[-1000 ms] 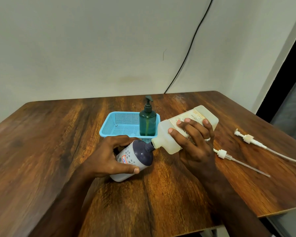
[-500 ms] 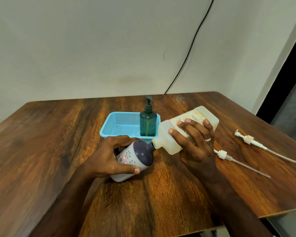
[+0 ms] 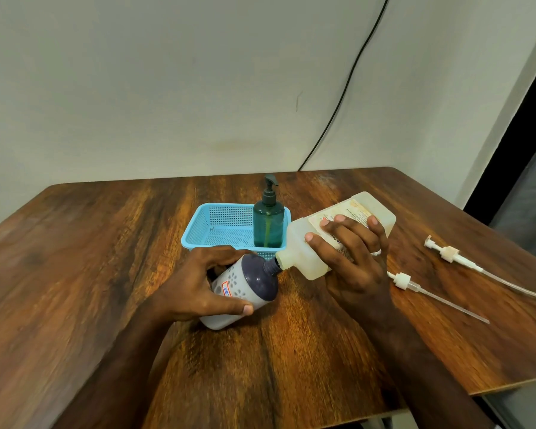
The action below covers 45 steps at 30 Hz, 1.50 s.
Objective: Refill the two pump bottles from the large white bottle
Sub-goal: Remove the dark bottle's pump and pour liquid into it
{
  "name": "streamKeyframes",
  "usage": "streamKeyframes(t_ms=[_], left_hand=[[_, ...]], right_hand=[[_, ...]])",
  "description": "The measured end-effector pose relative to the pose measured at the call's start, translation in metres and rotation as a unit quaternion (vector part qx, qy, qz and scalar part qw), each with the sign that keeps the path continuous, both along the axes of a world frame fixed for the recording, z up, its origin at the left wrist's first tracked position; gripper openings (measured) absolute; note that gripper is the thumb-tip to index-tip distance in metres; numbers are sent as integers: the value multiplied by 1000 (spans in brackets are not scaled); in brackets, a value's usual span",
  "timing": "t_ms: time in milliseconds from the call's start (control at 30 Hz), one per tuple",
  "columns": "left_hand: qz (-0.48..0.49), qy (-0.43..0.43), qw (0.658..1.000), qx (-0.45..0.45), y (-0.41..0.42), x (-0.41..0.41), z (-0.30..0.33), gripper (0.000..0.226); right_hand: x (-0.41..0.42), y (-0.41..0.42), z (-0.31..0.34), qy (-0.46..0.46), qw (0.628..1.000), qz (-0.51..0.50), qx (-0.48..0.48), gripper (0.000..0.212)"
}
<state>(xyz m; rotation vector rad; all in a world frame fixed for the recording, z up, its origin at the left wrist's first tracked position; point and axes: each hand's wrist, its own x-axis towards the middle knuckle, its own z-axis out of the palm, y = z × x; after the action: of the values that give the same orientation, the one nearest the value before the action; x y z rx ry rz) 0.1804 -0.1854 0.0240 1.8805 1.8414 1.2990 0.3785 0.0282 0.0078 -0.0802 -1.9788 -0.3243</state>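
1. Left hand (image 3: 198, 289) was wrapped round the grey bottle (image 3: 239, 292), thumb on the near side, fingers over the far side. I held it tilted, neck pointing up and right, base at or just above the table (image 3: 106, 258); couldn't tell if it touched.
2. Right hand (image 3: 353, 261) was clamped on the white bottle (image 3: 331, 239), fingers spread across the label, base raised, spout down and left.
3. Spout met the grey bottle's neck mouth to mouth. No flow visible at the joint; couldn't tell fill level in either bottle.
4. Risk: both necks were narrow. Any slip of either wrist would likely break the alignment and send liquid down the dark shoulder onto the table.
5. Risk: the grey bottle was opaque, so I judged overfill hard to catch. Tilted that far, it would probably spill at the neck well before full.
6. Risk: squeezing the white bottle too hard could surge and back up at the joint.
7. Risk: wet plastic would make my left grip slide.
8. Green bottle (image 3: 268, 224) stood upright in the blue basket (image 3: 217, 227) just behind the hands, pump on. A jerk backwards could knock it.
9. Two loose pumps (image 3: 399, 280) lay right of the hands, near the table edge; a sweeping forearm could roll them off.
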Motion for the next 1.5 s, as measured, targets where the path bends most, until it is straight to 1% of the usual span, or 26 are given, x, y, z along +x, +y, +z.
streamKeyframes(t_ms=[400, 733, 967, 1233, 1400, 1500], left_hand=[[-8, -12, 1000, 4, -1, 1, 0, 57], [-11, -25, 1000, 1, 0, 1, 0, 57], [-6, -22, 1000, 4, 0, 1, 0, 57], [1, -11, 1000, 2, -1, 0, 0, 56], [-3, -10, 1000, 2, 0, 0, 0, 58], [0, -4, 1000, 2, 0, 0, -1, 60]], right_hand=[[0, -2, 2, -3, 1000, -2, -2, 57], [0, -2, 3, -5, 1000, -3, -3, 53], [0, -2, 2, -4, 1000, -9, -2, 64], [0, -3, 3, -5, 1000, -1, -8, 53], [0, -3, 3, -6, 1000, -5, -7, 54], [0, -2, 2, -4, 1000, -9, -3, 59]])
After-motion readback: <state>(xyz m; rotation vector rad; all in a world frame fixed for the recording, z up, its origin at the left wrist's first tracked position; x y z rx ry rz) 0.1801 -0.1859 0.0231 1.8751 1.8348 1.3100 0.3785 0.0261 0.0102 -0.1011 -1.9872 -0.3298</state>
